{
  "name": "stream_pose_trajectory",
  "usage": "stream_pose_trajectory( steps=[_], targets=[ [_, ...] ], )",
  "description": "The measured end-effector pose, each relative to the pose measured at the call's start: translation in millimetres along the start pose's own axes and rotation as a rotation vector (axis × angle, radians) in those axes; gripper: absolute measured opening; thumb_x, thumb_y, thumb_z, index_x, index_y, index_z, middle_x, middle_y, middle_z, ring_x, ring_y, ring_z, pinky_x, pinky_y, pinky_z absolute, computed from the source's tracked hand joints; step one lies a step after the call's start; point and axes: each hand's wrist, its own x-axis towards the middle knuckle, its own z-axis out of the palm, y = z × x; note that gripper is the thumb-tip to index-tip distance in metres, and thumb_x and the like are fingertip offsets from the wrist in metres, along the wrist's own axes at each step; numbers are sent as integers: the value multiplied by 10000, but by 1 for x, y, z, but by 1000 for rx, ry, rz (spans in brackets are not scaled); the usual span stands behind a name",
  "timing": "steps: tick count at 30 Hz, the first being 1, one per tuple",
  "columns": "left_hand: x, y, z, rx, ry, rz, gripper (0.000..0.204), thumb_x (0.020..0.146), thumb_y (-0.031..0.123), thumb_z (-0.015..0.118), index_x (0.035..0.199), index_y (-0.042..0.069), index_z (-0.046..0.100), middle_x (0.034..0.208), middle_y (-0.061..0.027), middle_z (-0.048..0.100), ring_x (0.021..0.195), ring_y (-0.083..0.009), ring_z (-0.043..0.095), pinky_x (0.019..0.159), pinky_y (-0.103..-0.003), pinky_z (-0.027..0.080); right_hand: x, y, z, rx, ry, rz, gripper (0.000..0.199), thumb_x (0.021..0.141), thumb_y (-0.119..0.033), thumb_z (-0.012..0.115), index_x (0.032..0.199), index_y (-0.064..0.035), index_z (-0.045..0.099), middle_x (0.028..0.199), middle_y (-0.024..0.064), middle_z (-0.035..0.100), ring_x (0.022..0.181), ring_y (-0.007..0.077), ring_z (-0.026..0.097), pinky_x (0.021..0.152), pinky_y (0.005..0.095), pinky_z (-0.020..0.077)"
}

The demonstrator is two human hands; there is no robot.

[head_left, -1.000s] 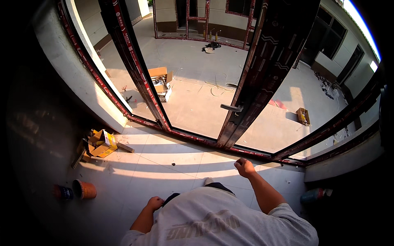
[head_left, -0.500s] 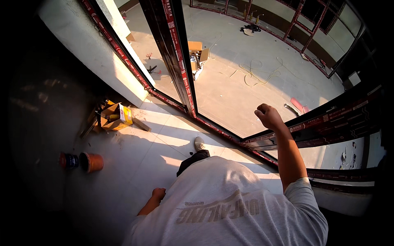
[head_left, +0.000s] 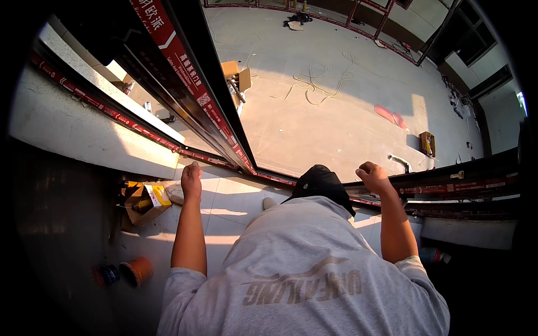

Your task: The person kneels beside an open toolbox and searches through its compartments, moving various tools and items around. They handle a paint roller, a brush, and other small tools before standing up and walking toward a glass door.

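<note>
My left hand (head_left: 191, 178) is raised in front of me, near the low rail (head_left: 204, 158) of a dark frame with red printed film. Its fingers are loosely bent, and I see nothing in them. Toward the right, my right hand (head_left: 374, 177) hangs close to a dark horizontal frame bar (head_left: 454, 187); whether they touch cannot be told. That hand's fingers are curled in with nothing visible inside. A thick film-covered upright post (head_left: 196, 84) slants between the two openings. Between my arms shows a bent dark trouser leg (head_left: 320, 186).
At left, an open carton (head_left: 147, 206) with yellow items stands near an orange bucket (head_left: 137, 271) and a dark bucket (head_left: 105, 275). Beyond the frame lie a loose pale cable (head_left: 314, 84), another carton (head_left: 238, 81), a red piece (head_left: 390, 116) and a small brown box (head_left: 427, 144).
My left hand has risen from beside my body to the front. My right hand has come slightly lower. The view has shifted toward the frame, and the dark trouser leg now shows at the middle.
</note>
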Motion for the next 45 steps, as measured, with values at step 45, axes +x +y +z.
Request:
stream_pose_trajectory(
  steps=[45],
  targets=[
    [115,-65,274,38,837,-513,389,1020,349,600,1241,40,686,1181,-134,700,1137,-275,659,1002,-417,518,869,120,7,551,-178,427,218,1008,-253,630,1029,-37,643,775,59,637,609,203,647,517,363,505]
  ],
)
